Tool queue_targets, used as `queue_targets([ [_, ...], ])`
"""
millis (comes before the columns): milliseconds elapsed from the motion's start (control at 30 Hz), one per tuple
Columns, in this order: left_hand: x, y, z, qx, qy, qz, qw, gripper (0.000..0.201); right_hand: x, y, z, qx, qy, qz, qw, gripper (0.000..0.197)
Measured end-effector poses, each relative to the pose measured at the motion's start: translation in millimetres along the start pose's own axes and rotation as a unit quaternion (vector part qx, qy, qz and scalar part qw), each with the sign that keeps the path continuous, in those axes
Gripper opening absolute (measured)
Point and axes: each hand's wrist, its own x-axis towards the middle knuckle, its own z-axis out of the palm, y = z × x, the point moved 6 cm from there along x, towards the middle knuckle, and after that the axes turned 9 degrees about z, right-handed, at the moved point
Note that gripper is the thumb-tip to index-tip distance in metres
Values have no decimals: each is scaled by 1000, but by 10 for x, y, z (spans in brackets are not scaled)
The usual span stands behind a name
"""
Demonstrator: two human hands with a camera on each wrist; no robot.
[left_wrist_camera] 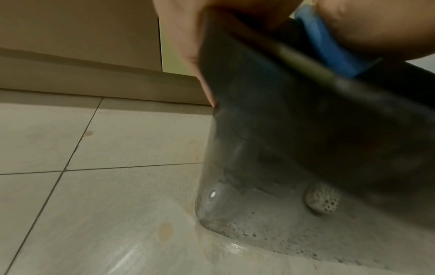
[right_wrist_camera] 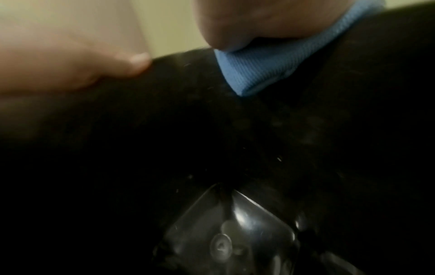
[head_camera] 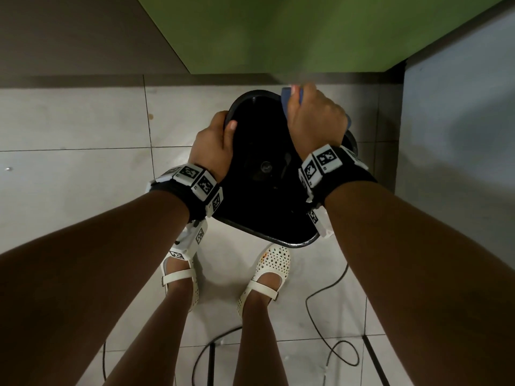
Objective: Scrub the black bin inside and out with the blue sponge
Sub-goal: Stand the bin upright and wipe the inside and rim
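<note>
bin: black bin on tiled floor, frame centre in head view, just ahead of feet; mouth up, interior dark, moulded base visible in R wrist view
L hand: left hand at rim's 9 o'clock, thumb hooked inside, fingers down outer wall; gripping rim
R hand: right hand at rim's 1 o'clock, curled round blue sponge
sponge: pressed on inner wall near top edge; part shows over rim in L wrist view
floor: wet sheen + specks round bin foot
shoes: white perforated shoes at 6 o'clock of bin, toe of one touching bin edge or just under, can't tell
cable: black cable on floor, 4 o'clock of bin
wall: green panel at 12 o'clock
</note>
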Motion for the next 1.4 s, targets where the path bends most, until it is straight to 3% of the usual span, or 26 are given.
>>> queue_targets([
  [100, -1, 0, 2, 6, 4, 0, 1000, 36, -38, 190, -24, -20, 15, 52, 998, 39],
  [200, 0, 7, 4, 12, 9, 0, 1000, 36, -134, 453, -68, -22, 21, 171, 985, 41],
  [300, -4, 22, 2, 23, 15, -4, 1000, 35, -268, 716, -76, 27, -52, 304, 951, 43],
  [400, -4, 15, 14, 30, 22, -7, 999, 36, -381, 824, -184, 81, -117, 415, 899, 44],
  [533, -7, -7, 25, 30, 23, -11, 999, 36, -654, 918, -267, 187, -131, 588, 776, 48],
  [767, -14, 13, 26, 41, 14, -3, 999, 35, -790, 995, -221, 229, -111, 678, 690, 48],
  [1000, -53, 23, 61, 55, 2, 10, 998, 36, -708, 937, -285, 195, -106, 598, 770, 43],
  [1233, -252, -108, -4, -44, 35, -56, 997, 44, -538, 795, -176, 158, -138, 499, 841, 42],
  [1333, -231, -210, -174, -10, 50, -62, 997, 50, -355, 542, -75, 135, -162, 383, 899, 43],
  [1400, -130, -268, -254, 69, 18, -34, 997, 49, -258, 289, -2, 114, -181, 278, 936, 44],
])
